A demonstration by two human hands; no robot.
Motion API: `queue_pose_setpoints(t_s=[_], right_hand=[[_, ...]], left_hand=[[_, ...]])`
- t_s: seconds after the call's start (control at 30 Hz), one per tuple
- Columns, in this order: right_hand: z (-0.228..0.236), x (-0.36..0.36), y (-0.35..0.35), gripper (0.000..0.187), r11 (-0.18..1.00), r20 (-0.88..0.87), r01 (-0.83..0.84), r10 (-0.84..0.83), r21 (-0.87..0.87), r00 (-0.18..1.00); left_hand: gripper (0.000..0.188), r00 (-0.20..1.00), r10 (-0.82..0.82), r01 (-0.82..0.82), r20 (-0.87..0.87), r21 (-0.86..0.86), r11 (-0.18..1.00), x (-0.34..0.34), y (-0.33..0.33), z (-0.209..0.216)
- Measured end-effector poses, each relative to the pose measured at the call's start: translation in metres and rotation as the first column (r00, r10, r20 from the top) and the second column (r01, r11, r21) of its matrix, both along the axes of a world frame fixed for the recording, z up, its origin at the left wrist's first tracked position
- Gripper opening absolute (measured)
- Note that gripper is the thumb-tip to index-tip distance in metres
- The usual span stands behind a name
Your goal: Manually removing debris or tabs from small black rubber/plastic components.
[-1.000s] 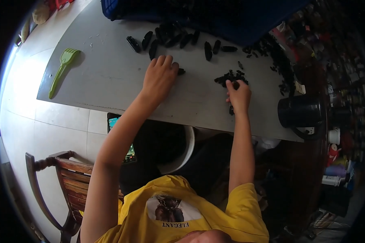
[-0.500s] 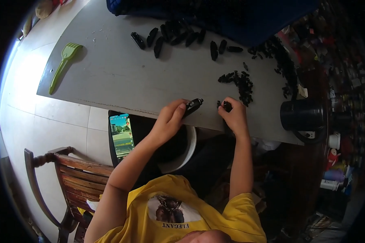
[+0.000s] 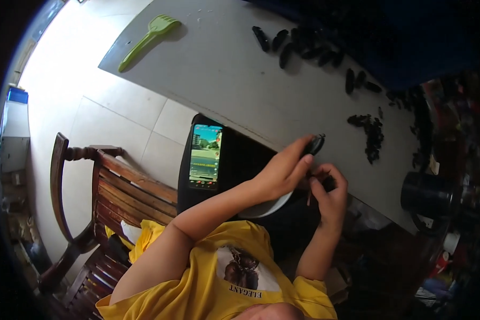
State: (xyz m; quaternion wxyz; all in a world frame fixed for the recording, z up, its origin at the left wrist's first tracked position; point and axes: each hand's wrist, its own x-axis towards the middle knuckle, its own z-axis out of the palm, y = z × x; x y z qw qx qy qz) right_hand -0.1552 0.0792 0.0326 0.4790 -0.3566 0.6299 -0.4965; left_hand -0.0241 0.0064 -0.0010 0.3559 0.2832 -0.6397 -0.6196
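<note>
At the near edge of the grey table (image 3: 218, 88), my left hand (image 3: 282, 173) grips an oblong glossy black part (image 3: 317, 145), which points away from me with small bits at its far end. Just right of it, my right hand (image 3: 333, 197) is curled, thumb and fingers together. A thin reddish-brown strip (image 3: 309, 198) hangs by its fingertips; its upper part is hidden between the hands. Several similar black oblong parts (image 3: 287, 54) lie toward the back of the table. A pile of small black pieces (image 3: 375, 140) lies to the right of my hands.
A green fork-shaped hand rake (image 3: 144, 44) rests at the far left. A blue crate (image 3: 405, 64) stands at the back. A black cylindrical container (image 3: 426, 193) is on the right. A lit phone (image 3: 205, 154) lies by my lap, near a white-rimmed bucket (image 3: 274, 207) and a wooden chair (image 3: 136, 181).
My view has swung, so the table appears shifted right. The hands have come close together near the table edge; my right hand has left the spot beside the small-piece pile.
</note>
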Motion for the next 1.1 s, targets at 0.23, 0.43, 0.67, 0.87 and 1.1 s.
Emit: queue_pose_setpoints(t_s=[0.23, 0.43, 0.67, 0.87, 1.1], right_hand=[[0.004, 0.009, 0.002, 0.011, 0.988, -0.420, -0.049, -0.019, -0.149, 0.907], [0.008, 0.016, 0.004, 0.024, 0.987, -0.364, 0.077, -0.124, -0.140, 0.923], [-0.014, 0.009, 0.012, 0.021, 0.999, 0.139, 0.041, -0.040, -0.003, 0.989], [-0.046, 0.017, 0.028, 0.036, 0.996, -0.044, 0.084, -0.085, -0.028, 0.995], [-0.026, -0.001, 0.025, 0.026, 0.990, -0.239, 0.031, -0.063, -0.135, 0.969]], left_hand=[[0.055, 0.977, -0.202, 0.206, 0.074, -0.048, 0.977, 0.008, 0.010, -0.007], [0.059, 0.964, -0.262, 0.265, 0.037, -0.074, 0.962, 0.013, 0.011, -0.005], [0.056, 0.938, -0.348, 0.347, 0.001, -0.087, 0.934, 0.029, 0.015, -0.004], [0.040, 0.965, -0.039, 0.182, 0.260, -0.556, 0.811, 0.032, -0.021, 0.008], [0.057, 0.522, 0.823, -0.199, 0.223, -0.907, 0.372, -0.008, -0.177, -0.017]])
